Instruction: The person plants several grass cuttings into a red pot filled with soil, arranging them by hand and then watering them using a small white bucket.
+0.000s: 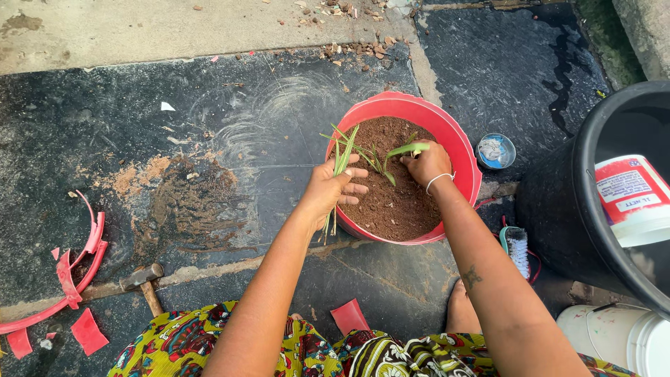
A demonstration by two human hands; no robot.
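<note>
- Right now your left hand [333,187] sits at the left rim of the red pot [457,143], fingers curled around a bunch of green shoots [341,159] whose roots hang down below your palm.
- Your right hand [427,165] is over the soil [398,202] in the pot, fingertips pinched on one green seedling [408,149] and pressing at its base; a white band circles that wrist.
- More thin green blades [373,159] lie or stand on the soil between your two hands.
- The pot rests on the dark stone floor [279,119], with a patch of spilled soil [188,202] to its left.
- A small blue tin [496,151] sits just right of the pot, and a brush [517,248] lies lower right of it.
- A large black tub [558,202] holds a white bucket [631,199] at the right edge.
- A hammer [143,281] lies near your left knee, beside red plastic strips [77,269] and scraps.
</note>
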